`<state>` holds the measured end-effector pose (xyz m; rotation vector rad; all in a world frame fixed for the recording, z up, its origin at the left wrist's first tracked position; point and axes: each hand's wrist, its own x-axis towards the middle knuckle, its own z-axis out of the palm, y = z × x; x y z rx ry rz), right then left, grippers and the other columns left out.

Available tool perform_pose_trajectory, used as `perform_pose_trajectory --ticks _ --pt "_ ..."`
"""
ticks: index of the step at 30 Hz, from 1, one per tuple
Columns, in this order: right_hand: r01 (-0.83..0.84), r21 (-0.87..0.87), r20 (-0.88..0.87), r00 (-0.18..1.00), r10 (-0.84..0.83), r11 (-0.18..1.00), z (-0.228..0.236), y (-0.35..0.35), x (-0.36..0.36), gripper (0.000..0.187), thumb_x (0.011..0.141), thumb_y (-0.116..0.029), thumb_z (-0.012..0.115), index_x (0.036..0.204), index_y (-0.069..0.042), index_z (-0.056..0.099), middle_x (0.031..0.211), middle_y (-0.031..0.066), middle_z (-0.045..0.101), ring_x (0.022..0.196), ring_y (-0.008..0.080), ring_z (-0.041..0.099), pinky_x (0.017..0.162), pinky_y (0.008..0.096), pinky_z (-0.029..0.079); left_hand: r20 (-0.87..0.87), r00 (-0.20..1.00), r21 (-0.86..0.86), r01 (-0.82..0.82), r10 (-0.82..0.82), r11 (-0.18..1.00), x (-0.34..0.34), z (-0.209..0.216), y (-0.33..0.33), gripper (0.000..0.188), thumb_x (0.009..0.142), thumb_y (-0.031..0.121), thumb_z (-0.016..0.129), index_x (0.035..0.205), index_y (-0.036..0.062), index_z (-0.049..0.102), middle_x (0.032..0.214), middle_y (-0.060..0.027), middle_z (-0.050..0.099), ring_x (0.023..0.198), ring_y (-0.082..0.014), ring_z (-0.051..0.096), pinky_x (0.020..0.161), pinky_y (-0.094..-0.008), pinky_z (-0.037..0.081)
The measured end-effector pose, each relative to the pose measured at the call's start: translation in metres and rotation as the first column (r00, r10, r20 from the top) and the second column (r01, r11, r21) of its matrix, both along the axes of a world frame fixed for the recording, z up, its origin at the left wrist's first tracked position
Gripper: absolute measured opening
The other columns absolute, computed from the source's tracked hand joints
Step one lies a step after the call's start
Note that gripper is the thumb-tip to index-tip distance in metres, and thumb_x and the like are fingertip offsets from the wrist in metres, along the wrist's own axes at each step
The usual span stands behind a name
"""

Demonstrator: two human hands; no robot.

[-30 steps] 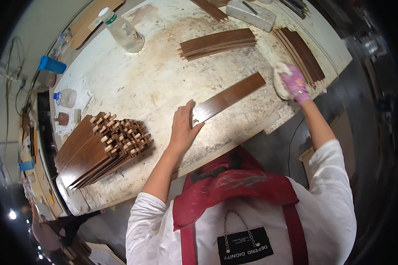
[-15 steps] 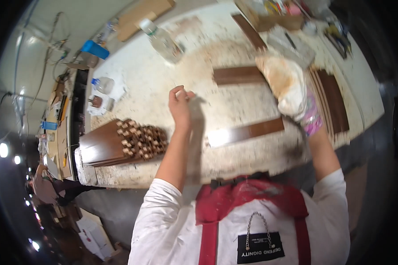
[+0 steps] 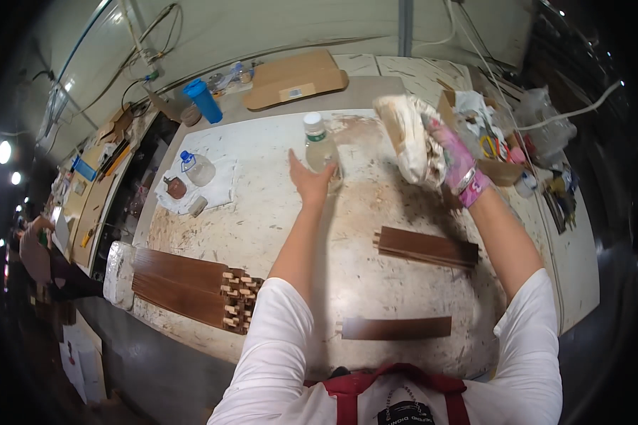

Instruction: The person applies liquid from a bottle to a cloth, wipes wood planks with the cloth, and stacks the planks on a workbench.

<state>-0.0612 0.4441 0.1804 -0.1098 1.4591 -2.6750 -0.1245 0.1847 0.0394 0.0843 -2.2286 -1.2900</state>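
Observation:
My left hand [image 3: 310, 180] reaches to a clear plastic bottle [image 3: 319, 146] with a white cap, standing upright on the table. Its thumb and fingers are spread at the bottle's near side; whether they touch it I cannot tell. My right hand [image 3: 461, 159], in a pink and purple patterned glove, grips a bunched white cloth [image 3: 407, 142] with brown stains, raised above the table. Nearer to me lie a short stack of brown wooden slats [image 3: 427, 248] and a single brown slat [image 3: 397, 328] with a small tenon at its left end.
A large pile of tenoned slats [image 3: 181, 280] sits at the left. Behind it, a blue-capped bottle [image 3: 200, 170] and a small brown jar [image 3: 175, 187] rest on white paper. Further back are a blue cup [image 3: 203, 100] and cardboard [image 3: 298, 79]. A box of tools [image 3: 500, 172] stands at right.
My left hand has moved forward to the bottle, its fingers spreading. My right hand has lifted the cloth up and away from the slats. The view has tilted toward the back wall.

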Motion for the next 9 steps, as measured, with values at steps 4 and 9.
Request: perform_pose_trajectory --ticks 4,9 --pt "0.222 0.261 -0.08 0.975 -0.208 0.94 0.064 -0.054 -0.04 0.024 0.094 -0.024 0.053 0.106 -0.004 0.059 0.079 0.0024 0.062 0.056 0.0087 0.056 0.047 0.0213 0.048 0.062 0.973 0.114 0.216 -0.224 0.97 -0.019 0.001 0.002 0.099 0.062 0.027 0.081 0.139 0.0017 0.025 0.134 -0.0209 0.04 0.121 -0.0355 0.042 0.101 -0.04 0.035" --pt "0.831 0.545 -0.768 0.442 0.464 0.109 0.018 -0.09 -0.086 0.031 0.086 -0.015 0.058 0.117 -0.009 0.06 0.105 0.0122 0.064 0.089 0.0207 0.063 0.079 0.0308 0.053 0.136 0.986 -0.101 0.109 -0.095 0.989 0.008 0.021 0.027 0.083 0.066 0.023 0.077 0.135 0.01 0.034 0.122 -0.0162 0.045 0.112 -0.0357 0.049 0.093 -0.0412 0.043"
